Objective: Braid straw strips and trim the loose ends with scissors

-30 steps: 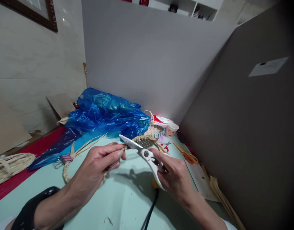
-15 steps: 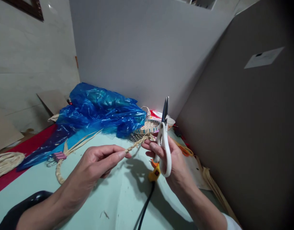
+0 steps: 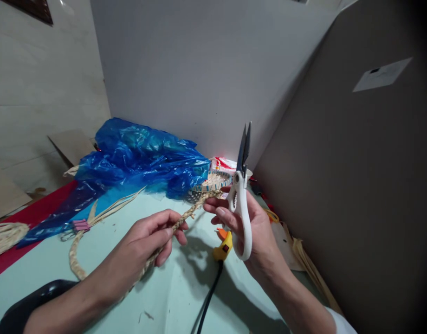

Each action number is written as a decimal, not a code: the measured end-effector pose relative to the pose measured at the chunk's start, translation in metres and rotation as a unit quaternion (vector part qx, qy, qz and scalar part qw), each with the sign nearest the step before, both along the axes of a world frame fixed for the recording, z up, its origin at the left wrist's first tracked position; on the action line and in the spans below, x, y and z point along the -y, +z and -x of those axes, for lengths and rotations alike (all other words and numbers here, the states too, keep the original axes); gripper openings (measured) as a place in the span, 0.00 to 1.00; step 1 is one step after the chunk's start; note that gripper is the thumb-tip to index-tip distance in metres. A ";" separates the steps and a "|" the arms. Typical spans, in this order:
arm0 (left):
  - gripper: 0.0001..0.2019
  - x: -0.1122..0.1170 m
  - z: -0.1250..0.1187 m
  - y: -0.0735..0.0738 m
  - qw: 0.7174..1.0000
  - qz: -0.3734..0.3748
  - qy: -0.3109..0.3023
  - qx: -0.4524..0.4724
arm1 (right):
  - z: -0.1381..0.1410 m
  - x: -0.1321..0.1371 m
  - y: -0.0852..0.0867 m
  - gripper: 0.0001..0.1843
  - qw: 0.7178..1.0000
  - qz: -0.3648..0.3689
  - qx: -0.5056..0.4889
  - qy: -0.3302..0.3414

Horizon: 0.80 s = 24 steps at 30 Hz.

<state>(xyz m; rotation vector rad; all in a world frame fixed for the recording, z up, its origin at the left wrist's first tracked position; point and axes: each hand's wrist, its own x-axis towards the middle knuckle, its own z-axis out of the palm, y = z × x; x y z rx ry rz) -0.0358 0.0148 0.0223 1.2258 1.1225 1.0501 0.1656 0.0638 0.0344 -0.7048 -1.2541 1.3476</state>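
My left hand [image 3: 158, 236] pinches a braided straw cord [image 3: 191, 212] between thumb and fingers. The braid runs back under my left forearm and forward to the fingertips of my right hand [image 3: 248, 218]. White-handled scissors [image 3: 242, 195] are held in that right hand, blades pointing up and slightly parted. Whether the right fingers grip the cord's far end or only touch it I cannot tell. Below the scissors lies a yellow tool [image 3: 223, 248] with an orange part and a black cable. At the left, a pink binder clip [image 3: 81, 225] grips the braid's flat strands.
A blue plastic bag [image 3: 140, 157] is heaped at the back, beside a woven basket [image 3: 216, 180]. A coil of pale straw [image 3: 6, 237] lies at far left on red material. Pale strips [image 3: 304, 257] run along the right partition. Scraps [image 3: 146, 316] dot the pale green table [image 3: 185, 297].
The scissor blades have parted slightly. My left fingers have shifted along the braid, and more of it now shows behind that hand. The whole view has moved a little.
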 end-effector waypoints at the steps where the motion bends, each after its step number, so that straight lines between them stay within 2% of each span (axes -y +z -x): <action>1: 0.10 0.000 -0.001 0.002 1.000 -0.005 0.000 -0.001 | 0.000 0.000 -0.001 0.21 1.000 -0.003 -0.001 0.004; 8: 0.15 0.000 -0.001 0.003 1.000 -0.010 0.002 -0.010 | 0.001 0.002 0.002 0.22 0.999 -0.010 0.053 0.005; 11: 0.16 0.001 0.000 0.003 1.000 0.011 -0.010 0.010 | -0.001 0.004 0.002 0.22 0.990 -0.028 0.138 -0.011; 13: 0.16 0.003 0.002 0.003 0.999 0.027 -0.007 0.023 | -0.004 0.005 0.000 0.19 0.972 -0.081 0.218 -0.033; 17: 0.12 0.002 0.006 0.005 0.995 0.040 0.035 0.083 | -0.014 0.000 -0.011 0.16 0.899 -0.248 0.357 -0.055; 20: 0.08 -0.001 0.008 0.005 0.984 0.042 0.058 0.160 | -0.021 -0.006 -0.024 0.21 0.825 -0.384 0.410 -0.067; 22: 0.06 -0.002 0.009 0.005 0.977 0.042 0.051 0.201 | -0.023 -0.010 -0.032 0.25 0.768 -0.457 0.440 -0.085; 24: 0.06 -0.002 0.009 0.006 0.971 0.046 0.027 0.235 | -0.023 -0.012 -0.037 0.30 0.727 -0.496 0.462 -0.107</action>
